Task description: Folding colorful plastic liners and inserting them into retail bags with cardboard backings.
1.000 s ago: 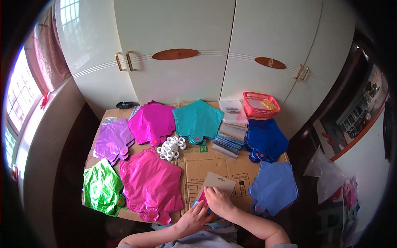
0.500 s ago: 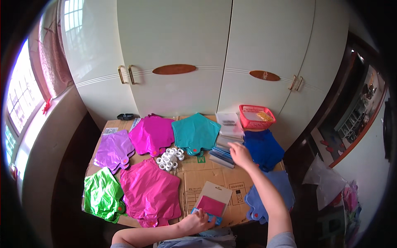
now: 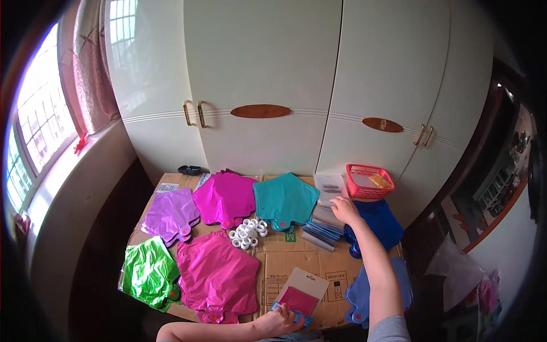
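Note:
My left hand (image 3: pixel 277 322) is closed at the near edge of the cardboard, gripping a blue printed card (image 3: pixel 301 318). Partly under that card lies a pale backing card (image 3: pixel 313 283) with a hang slot, and on it a folded pink foil piece (image 3: pixel 298 300). My right hand (image 3: pixel 345 211) reaches to the far right with its fingers stretched out, over clear plastic sleeves (image 3: pixel 330 187). Just below it is a fanned stack of blue cards (image 3: pixel 322 232). Whether its fingertips touch a sleeve I cannot tell.
Flat foil balloons lie around the cardboard: green (image 3: pixel 151 268), lilac (image 3: pixel 170 212), magenta (image 3: pixel 224 196), pink (image 3: pixel 219 273), teal (image 3: pixel 286 196), dark blue (image 3: pixel 379 222) and pale blue (image 3: pixel 379 290). White rings (image 3: pixel 248 233) are heaped mid-left. A red basket (image 3: pixel 370 192) stands at the back right.
My right hand has moved from the blue card stack farther back toward the clear sleeves. My left hand stays on the blue card. The whole view has shifted slightly.

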A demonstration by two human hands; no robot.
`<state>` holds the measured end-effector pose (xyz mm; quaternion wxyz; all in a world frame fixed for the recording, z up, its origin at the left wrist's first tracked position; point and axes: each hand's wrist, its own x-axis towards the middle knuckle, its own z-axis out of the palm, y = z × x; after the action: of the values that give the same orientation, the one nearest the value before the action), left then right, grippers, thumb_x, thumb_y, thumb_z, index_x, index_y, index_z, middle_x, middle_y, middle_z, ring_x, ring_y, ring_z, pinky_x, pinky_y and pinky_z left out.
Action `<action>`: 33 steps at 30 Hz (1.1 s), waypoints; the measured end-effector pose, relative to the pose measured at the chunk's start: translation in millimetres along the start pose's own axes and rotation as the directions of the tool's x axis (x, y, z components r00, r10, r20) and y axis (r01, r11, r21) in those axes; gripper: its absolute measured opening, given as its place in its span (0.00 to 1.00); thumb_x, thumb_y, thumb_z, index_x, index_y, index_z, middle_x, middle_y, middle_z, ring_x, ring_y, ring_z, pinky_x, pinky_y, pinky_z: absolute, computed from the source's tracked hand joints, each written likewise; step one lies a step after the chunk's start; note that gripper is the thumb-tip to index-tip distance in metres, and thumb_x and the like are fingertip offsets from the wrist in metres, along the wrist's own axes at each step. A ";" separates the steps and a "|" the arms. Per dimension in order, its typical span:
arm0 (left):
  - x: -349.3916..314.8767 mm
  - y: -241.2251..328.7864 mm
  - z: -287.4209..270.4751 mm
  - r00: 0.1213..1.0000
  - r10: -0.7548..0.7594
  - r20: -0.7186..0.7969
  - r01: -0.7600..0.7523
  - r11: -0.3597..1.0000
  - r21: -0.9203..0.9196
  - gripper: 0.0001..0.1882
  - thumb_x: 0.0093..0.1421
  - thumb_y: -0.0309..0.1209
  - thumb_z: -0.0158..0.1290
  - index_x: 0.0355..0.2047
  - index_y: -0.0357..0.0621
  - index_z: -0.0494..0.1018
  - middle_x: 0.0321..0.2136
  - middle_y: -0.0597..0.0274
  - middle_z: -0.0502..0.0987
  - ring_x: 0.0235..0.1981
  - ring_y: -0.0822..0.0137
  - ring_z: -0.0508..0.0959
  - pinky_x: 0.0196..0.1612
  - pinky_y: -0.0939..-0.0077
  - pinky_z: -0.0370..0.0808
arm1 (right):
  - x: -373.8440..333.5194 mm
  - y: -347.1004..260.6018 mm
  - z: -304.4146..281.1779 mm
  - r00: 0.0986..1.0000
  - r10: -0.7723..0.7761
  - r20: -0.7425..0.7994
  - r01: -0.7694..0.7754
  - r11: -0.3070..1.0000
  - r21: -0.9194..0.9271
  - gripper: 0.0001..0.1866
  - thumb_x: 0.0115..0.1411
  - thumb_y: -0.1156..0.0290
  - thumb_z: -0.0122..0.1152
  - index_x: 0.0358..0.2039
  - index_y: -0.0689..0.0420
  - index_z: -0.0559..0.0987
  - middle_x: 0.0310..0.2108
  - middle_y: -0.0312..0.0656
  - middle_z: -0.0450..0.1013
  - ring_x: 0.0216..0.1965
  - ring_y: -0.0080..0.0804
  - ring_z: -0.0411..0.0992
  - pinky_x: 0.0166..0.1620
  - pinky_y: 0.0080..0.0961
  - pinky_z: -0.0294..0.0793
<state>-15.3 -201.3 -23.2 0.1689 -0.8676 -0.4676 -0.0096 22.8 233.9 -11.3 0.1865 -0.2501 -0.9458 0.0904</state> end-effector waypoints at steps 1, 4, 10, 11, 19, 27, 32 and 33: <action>0.2 -0.6 -1.3 1.000 -0.002 -0.004 0.002 1.000 0.004 0.22 0.53 0.33 0.47 0.50 0.49 0.65 0.23 0.55 0.73 0.29 0.52 0.79 0.24 0.68 0.77 | 3.5 2.7 2.5 1.000 0.004 0.008 -0.004 1.000 0.000 0.15 0.55 0.70 0.54 0.44 0.56 0.75 0.47 0.46 0.71 0.49 0.44 0.69 0.51 0.35 0.69; 7.9 -2.0 -11.8 0.998 -0.024 0.059 0.024 1.000 0.007 0.22 0.52 0.33 0.48 0.49 0.50 0.64 0.23 0.57 0.71 0.28 0.52 0.79 0.24 0.68 0.77 | 13.7 20.6 15.7 0.999 0.045 0.018 -0.044 0.998 -0.047 0.18 0.56 0.71 0.51 0.48 0.57 0.72 0.51 0.46 0.69 0.52 0.45 0.67 0.53 0.35 0.67; 5.6 0.8 -11.8 0.998 -0.061 -0.033 0.062 0.997 0.045 0.21 0.51 0.33 0.48 0.47 0.53 0.64 0.24 0.58 0.70 0.29 0.53 0.78 0.25 0.69 0.77 | 35.4 10.4 18.2 0.999 -0.040 0.021 0.043 0.983 -0.178 0.17 0.55 0.69 0.52 0.46 0.55 0.74 0.48 0.46 0.71 0.51 0.43 0.68 0.53 0.39 0.66; 4.3 4.3 -10.8 0.996 -0.087 -0.027 0.088 0.995 0.050 0.21 0.51 0.33 0.48 0.48 0.53 0.64 0.24 0.58 0.70 0.29 0.53 0.78 0.25 0.69 0.77 | 40.7 -12.4 19.3 0.996 -0.090 0.022 0.092 0.992 -0.083 0.16 0.55 0.68 0.53 0.45 0.55 0.75 0.47 0.45 0.71 0.50 0.42 0.68 0.53 0.39 0.66; 8.4 15.5 -15.6 0.982 -0.190 0.010 0.189 0.978 0.084 0.19 0.54 0.35 0.46 0.47 0.51 0.64 0.24 0.54 0.71 0.30 0.50 0.79 0.29 0.64 0.77 | 14.8 -204.3 60.5 0.909 -0.417 -0.014 0.415 0.900 0.135 0.08 0.49 0.62 0.62 0.28 0.50 0.80 0.31 0.35 0.71 0.39 0.34 0.71 0.42 0.35 0.67; 8.8 17.9 -8.3 0.976 -0.218 0.009 0.217 0.976 0.028 0.19 0.56 0.35 0.44 0.49 0.51 0.64 0.26 0.52 0.71 0.32 0.47 0.79 0.31 0.65 0.78 | -7.5 -216.3 38.7 0.936 -0.282 -0.210 0.325 0.922 0.209 0.07 0.47 0.64 0.65 0.21 0.52 0.79 0.28 0.35 0.68 0.36 0.33 0.70 0.39 0.34 0.67; 4.3 22.0 -3.8 0.973 -0.227 0.029 0.227 0.974 0.000 0.19 0.56 0.36 0.43 0.50 0.51 0.64 0.28 0.48 0.71 0.34 0.45 0.78 0.32 0.64 0.78 | -101.4 -209.2 -21.7 0.972 -0.234 0.006 0.223 0.935 0.275 0.06 0.49 0.66 0.64 0.22 0.52 0.79 0.29 0.37 0.69 0.34 0.36 0.71 0.35 0.33 0.70; 4.8 21.3 -5.5 0.975 -0.220 0.027 0.220 0.975 0.001 0.19 0.57 0.36 0.43 0.50 0.52 0.64 0.28 0.48 0.71 0.35 0.45 0.78 0.33 0.63 0.78 | -121.8 -203.3 -21.3 0.981 -0.161 0.112 0.118 0.939 0.322 0.05 0.50 0.67 0.64 0.24 0.53 0.78 0.29 0.38 0.69 0.34 0.38 0.72 0.36 0.34 0.70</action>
<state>5.5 -209.9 -23.3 0.1599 -0.8107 -0.5630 -0.0170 40.1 -0.8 24.5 0.1649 -0.1427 -0.9452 0.2430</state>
